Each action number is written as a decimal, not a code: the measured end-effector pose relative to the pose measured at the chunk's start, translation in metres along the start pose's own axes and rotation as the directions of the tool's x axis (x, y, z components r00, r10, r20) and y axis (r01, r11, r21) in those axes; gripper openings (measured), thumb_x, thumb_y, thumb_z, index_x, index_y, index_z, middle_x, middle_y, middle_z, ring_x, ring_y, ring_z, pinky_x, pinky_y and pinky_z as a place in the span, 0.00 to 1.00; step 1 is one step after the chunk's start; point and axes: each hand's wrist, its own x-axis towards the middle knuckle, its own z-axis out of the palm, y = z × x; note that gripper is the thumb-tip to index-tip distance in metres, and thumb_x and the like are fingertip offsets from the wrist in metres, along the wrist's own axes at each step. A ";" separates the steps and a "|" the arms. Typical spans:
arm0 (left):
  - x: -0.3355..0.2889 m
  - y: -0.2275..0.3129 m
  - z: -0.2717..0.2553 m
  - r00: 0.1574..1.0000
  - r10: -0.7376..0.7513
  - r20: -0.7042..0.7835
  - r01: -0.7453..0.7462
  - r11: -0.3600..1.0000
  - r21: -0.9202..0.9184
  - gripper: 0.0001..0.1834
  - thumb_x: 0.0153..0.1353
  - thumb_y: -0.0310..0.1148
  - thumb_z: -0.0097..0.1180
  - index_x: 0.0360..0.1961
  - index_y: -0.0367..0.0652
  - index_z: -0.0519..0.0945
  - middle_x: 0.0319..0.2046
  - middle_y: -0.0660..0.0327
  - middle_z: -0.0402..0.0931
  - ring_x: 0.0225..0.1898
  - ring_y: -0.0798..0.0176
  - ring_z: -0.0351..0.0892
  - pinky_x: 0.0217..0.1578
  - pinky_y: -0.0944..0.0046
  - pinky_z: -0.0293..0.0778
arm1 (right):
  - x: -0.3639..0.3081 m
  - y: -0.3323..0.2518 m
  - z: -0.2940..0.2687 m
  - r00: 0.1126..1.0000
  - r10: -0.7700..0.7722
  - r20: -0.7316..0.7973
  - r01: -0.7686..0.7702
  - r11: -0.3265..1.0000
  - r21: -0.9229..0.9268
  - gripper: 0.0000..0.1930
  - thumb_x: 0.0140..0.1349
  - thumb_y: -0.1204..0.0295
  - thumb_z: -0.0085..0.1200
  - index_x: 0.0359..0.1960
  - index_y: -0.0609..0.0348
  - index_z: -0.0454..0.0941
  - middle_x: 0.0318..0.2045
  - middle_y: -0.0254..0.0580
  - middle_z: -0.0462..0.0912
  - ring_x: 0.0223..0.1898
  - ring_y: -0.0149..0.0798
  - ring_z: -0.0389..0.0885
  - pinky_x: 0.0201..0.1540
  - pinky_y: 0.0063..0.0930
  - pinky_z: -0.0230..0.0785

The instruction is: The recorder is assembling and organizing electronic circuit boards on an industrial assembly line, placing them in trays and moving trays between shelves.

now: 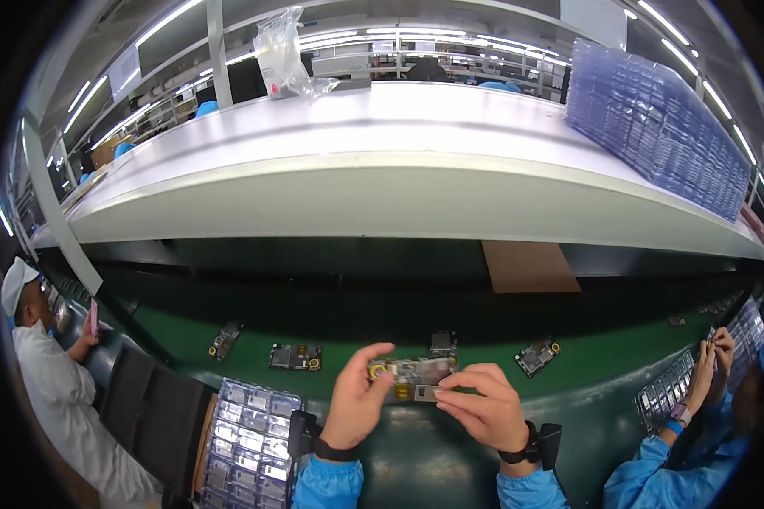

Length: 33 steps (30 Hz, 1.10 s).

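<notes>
Between the thumb and fingers of my left hand (355, 400) is a circuit board (409, 371) with a round gold ring at its left end. It is held up over the bench, slightly blurred. My right hand (489, 409) pinches a small flat silver rectangular piece (424, 393) with a dark window, at the board's near edge. Whether the piece touches the board I cannot tell. Just beyond my hands, another circuit board (442, 342) lies on the green surface, partly hidden.
More circuit boards (294, 356) lie on the green strip (484, 373). A clear compartment tray (250, 441) stands left of my left arm. Overhead, a white shelf (416, 191) carries stacked clear trays (654, 127) and a plastic bag (282, 55). Co-workers sit at left (55, 399) and right (671, 467).
</notes>
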 end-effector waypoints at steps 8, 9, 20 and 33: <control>-0.029 0.058 0.022 0.942 -0.097 0.321 0.130 0.988 -0.083 0.28 0.74 0.17 0.43 0.73 0.36 0.60 0.61 0.51 0.75 0.60 0.65 0.76 0.61 0.65 0.71 | 0.003 -0.022 -0.007 0.994 -0.072 -0.084 0.064 0.994 -0.092 0.16 0.46 0.76 0.75 0.39 0.49 0.91 0.43 0.30 0.87 0.46 0.38 0.77 0.54 0.41 0.76; -0.030 0.058 0.021 0.939 -0.091 0.331 0.124 0.989 -0.080 0.26 0.75 0.18 0.43 0.73 0.36 0.60 0.61 0.52 0.75 0.61 0.65 0.75 0.62 0.64 0.70 | 0.002 -0.024 -0.008 0.993 -0.059 -0.103 0.050 0.995 -0.081 0.16 0.45 0.77 0.75 0.39 0.49 0.92 0.43 0.30 0.87 0.47 0.38 0.77 0.55 0.41 0.77; -0.038 0.062 0.014 0.938 -0.035 0.346 0.050 0.998 -0.036 0.23 0.76 0.22 0.45 0.70 0.34 0.64 0.61 0.52 0.75 0.60 0.66 0.75 0.62 0.64 0.70 | -0.002 -0.034 -0.005 0.991 -0.069 -0.113 0.062 0.996 -0.058 0.18 0.44 0.77 0.76 0.39 0.46 0.92 0.43 0.28 0.88 0.46 0.36 0.78 0.55 0.40 0.80; -0.044 0.069 0.010 0.938 -0.068 0.339 0.054 0.997 0.052 0.21 0.76 0.22 0.46 0.67 0.31 0.65 0.60 0.47 0.75 0.63 0.57 0.75 0.66 0.57 0.69 | -0.004 -0.039 0.000 0.992 -0.058 -0.116 0.052 0.997 -0.059 0.17 0.45 0.75 0.76 0.39 0.44 0.92 0.43 0.27 0.89 0.45 0.35 0.78 0.55 0.39 0.79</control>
